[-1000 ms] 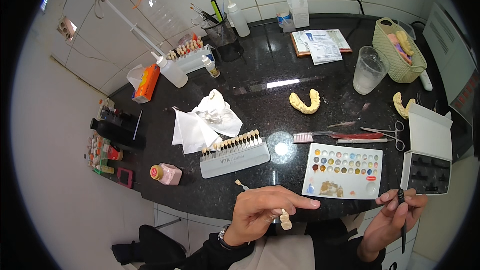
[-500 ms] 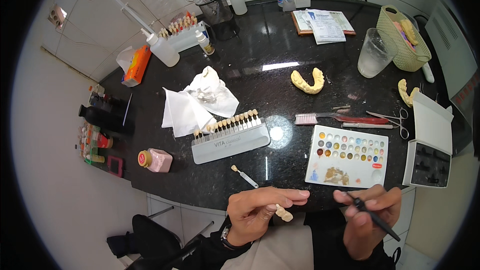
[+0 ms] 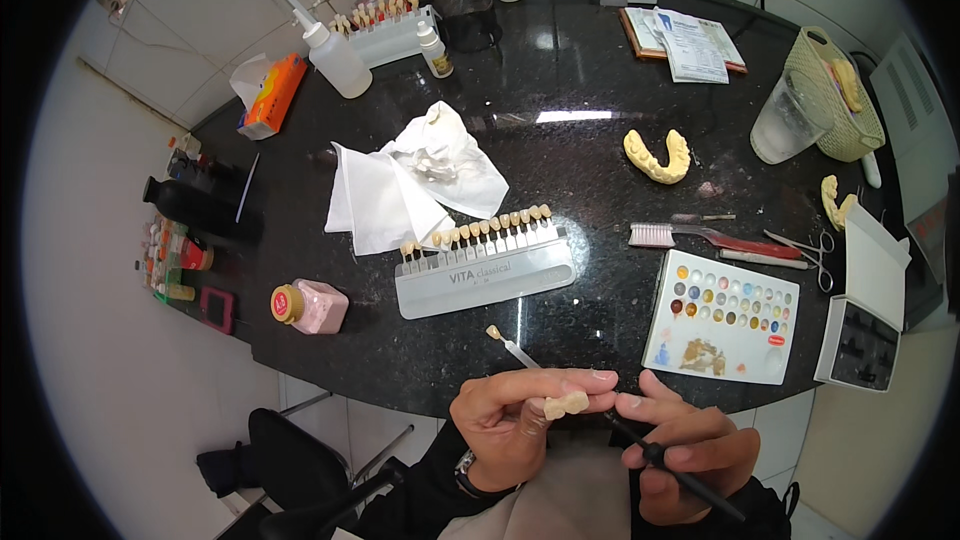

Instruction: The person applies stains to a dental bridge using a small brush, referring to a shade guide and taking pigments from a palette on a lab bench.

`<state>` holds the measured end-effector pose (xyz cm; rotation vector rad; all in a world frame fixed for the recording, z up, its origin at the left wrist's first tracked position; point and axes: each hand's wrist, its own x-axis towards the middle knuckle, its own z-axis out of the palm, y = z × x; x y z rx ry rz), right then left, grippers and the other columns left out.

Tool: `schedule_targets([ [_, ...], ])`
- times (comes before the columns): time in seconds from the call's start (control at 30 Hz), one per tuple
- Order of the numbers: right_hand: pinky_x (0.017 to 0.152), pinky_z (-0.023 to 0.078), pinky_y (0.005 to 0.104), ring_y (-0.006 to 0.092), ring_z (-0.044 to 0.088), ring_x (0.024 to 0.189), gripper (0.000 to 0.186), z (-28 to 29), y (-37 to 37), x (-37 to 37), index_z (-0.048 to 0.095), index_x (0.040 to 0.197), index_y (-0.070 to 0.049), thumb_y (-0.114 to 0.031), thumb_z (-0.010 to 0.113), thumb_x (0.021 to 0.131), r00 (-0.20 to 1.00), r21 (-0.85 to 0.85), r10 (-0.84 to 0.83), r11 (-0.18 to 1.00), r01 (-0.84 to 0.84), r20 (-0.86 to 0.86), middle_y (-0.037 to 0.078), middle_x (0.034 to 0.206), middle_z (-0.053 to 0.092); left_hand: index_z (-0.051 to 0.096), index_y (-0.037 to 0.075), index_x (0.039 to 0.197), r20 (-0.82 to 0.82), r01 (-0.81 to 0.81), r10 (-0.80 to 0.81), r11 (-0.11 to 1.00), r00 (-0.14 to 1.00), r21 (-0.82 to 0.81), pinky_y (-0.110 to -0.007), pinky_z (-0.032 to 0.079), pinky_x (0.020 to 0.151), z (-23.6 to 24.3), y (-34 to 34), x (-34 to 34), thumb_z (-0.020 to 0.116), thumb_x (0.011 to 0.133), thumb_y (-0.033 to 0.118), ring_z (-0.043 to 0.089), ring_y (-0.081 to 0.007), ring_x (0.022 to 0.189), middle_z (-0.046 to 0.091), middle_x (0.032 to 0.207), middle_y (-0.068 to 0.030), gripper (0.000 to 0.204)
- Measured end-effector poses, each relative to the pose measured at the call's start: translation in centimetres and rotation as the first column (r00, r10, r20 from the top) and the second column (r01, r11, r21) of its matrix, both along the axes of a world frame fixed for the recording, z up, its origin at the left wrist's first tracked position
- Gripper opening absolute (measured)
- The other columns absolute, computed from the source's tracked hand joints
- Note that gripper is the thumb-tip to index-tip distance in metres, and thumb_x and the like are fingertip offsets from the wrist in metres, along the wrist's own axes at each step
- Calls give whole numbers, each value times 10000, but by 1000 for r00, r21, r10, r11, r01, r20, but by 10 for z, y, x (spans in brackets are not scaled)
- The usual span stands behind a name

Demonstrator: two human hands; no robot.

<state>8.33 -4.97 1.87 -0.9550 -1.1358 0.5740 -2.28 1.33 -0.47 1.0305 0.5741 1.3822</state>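
Observation:
My left hand (image 3: 500,418) pinches a small cream-coloured dental bridge (image 3: 566,404) between thumb and fingers, above my lap at the table's near edge. Close to its right, my right hand (image 3: 690,440) grips a slim black-handled tool (image 3: 708,497). The tool's thin end points at the left fingertips; whether it is a brush I cannot make out. The two hands' fingertips nearly meet. Just beyond my left hand lies a single shade tab (image 3: 514,348) with a tooth-coloured tip. A white palette (image 3: 735,365) of coloured stains, smeared brown and blue, rests beyond my right hand.
A grey tooth shade guide (image 3: 485,288) stands mid-table before crumpled white tissues (image 3: 425,170). A pink-filled jar (image 3: 312,306) is at left. To the right are a yellow dental cast (image 3: 658,157), a red toothbrush (image 3: 730,239), scissor-like forceps (image 3: 822,250) and an open box (image 3: 862,335).
My right hand has moved left with the black tool, close to my left hand. The bridge has turned and risen slightly. The head view has shifted a little.

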Motion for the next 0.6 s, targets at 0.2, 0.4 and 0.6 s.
schedule_targets([
  [0.2,921,311,487,326,574,906,277,11,0,7,392,912,-47,-55,612,744,978,-79,184,981,-177,100,116,757,566,493,-52,763,-23,-17,19,997,1000,70,-314,536,515,-2,1,-3,564,791,114,614,-254,570,578,751,-276,182],
  [0.4,978,213,542,349,550,950,315,14,-4,9,352,916,-67,-50,615,743,969,-136,225,968,-211,99,113,769,565,506,-58,755,-24,17,-14,994,1000,107,-322,535,509,-1,2,-4,547,797,95,614,-262,577,571,757,-299,164],
  [0.6,893,336,518,329,558,939,169,13,4,3,449,905,-66,-54,566,783,987,17,158,987,-158,-2,134,812,574,509,-60,756,-23,22,-20,993,1000,116,-316,535,514,-2,2,-3,550,796,100,615,-261,575,573,762,-297,170],
])
